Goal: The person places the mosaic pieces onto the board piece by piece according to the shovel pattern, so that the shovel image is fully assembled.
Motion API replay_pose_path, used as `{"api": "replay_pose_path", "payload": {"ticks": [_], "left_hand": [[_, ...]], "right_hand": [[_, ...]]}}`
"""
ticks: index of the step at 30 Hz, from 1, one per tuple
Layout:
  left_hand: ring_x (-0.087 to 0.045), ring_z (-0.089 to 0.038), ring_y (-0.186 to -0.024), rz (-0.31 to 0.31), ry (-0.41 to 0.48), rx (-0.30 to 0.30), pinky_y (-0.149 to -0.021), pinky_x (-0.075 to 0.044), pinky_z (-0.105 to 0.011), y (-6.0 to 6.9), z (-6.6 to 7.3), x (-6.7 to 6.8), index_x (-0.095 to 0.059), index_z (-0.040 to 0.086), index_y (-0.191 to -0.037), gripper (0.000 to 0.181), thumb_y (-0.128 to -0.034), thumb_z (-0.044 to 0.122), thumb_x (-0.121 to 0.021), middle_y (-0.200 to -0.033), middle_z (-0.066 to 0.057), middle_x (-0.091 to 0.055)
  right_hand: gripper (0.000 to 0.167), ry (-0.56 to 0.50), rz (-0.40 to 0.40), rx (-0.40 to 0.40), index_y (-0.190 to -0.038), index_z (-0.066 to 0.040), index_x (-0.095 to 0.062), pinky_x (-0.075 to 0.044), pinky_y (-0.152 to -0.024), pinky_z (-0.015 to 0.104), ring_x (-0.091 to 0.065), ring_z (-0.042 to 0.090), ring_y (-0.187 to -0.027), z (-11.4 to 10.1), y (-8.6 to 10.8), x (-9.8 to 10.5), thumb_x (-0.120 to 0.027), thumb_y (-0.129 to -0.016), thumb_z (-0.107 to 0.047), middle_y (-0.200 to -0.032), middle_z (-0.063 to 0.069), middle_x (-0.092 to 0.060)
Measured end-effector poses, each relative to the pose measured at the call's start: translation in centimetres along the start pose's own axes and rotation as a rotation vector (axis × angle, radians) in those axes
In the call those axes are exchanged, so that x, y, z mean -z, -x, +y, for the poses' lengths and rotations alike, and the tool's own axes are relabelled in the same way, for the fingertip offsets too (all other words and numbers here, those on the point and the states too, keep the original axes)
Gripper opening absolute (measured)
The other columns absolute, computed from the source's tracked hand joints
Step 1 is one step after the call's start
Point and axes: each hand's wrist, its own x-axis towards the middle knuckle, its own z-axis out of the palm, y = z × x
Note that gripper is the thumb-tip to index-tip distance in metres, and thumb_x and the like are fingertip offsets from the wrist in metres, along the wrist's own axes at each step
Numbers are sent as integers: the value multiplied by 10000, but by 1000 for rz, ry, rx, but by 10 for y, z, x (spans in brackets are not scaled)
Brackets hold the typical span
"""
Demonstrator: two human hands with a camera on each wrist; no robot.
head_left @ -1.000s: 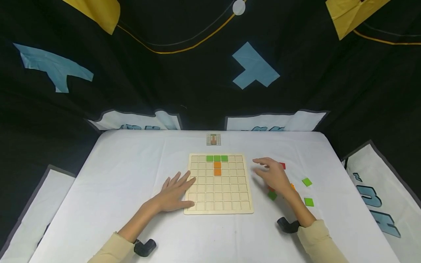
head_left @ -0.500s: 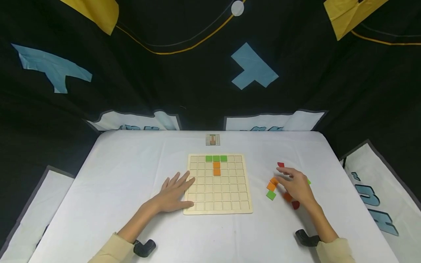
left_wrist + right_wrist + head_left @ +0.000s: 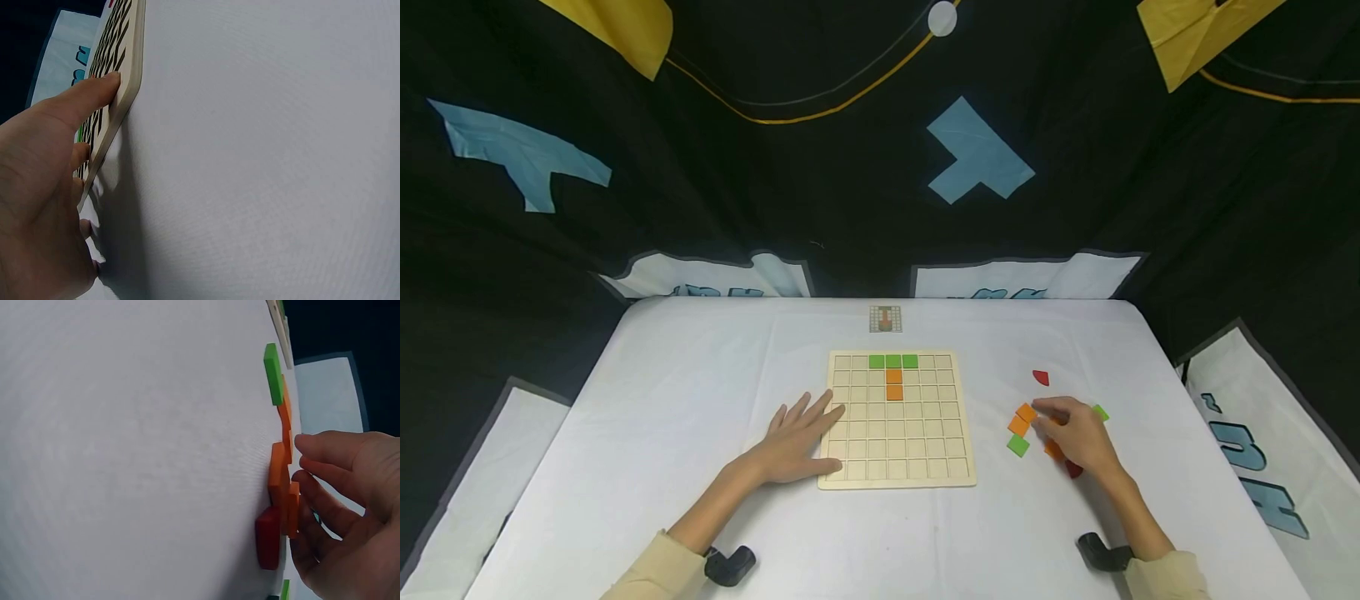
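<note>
My left hand (image 3: 792, 447) lies with fingers spread on the left edge of the wooden grid board (image 3: 917, 458); in the left wrist view its thumb rests on the board's rim (image 3: 132, 69). The board carries three green tiles (image 3: 892, 362) in the top row and two orange tiles (image 3: 894, 392) below the middle one. My right hand (image 3: 1081, 435) is low over loose pieces, fingers bent but apart. In the right wrist view its fingertips are beside or touching an orange tile (image 3: 294, 509), with no piece seen pinched. A dark red piece (image 3: 268, 537) lies close by.
Right of the board lie two orange tiles (image 3: 1018, 425), a green tile (image 3: 1018, 446) and a red piece (image 3: 1041, 377). Another green tile (image 3: 1101, 412) shows beyond the right hand. A small printed grid card (image 3: 885, 319) lies behind the board.
My right hand has moved right, away from the board's side, then lowered slightly toward the loose pieces, uncovering the red piece at the back. My left hand has stayed in place.
</note>
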Motion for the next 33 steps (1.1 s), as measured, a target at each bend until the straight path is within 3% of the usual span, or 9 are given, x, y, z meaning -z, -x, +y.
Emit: {"api": "replay_pose_path", "payload": {"ticks": [10,18,26,33], "left_hand": [[-42,-466,-1481,-1,-12,4,-1110,-19,-707,0,1,0,-342,102,-1563,853,-903,548,-646,-1644,-171,-146],[-44,-466,-1481,-3,-25,-1,-1109,-25,-709,0,0,0,-339,102,-1564,856,-903,552,-646,-1644,-168,-150],[-37,-464,-1483,-1,-14,1,-1110,-16,-707,0,0,-1,-338,102,-1564,855,-903,546,-651,-1645,-168,-146],[-38,-464,-1482,-1,-15,3,-1110,-19,-707,0,-1,-1,-333,106,-1567,858,-903,549,-648,-1646,-165,-138]], "right_hand": [[264,27,22,49,-1152,35,-721,-520,-844,493,-630,356,-1013,3,-3,-7,-713,-899,-42,-1161,211,-666],[278,44,20,36,-1153,28,-726,-509,-868,508,-618,352,-1015,0,-4,-9,-726,-889,-59,-1148,201,-666],[298,66,4,39,-1144,23,-734,-514,-784,437,-610,291,-908,-6,-8,-11,-763,-865,-77,-1127,178,-671],[307,93,-4,52,-1144,31,-729,-513,-876,535,-620,365,-1006,-7,-12,-16,-756,-860,-82,-1121,188,-673]]}}
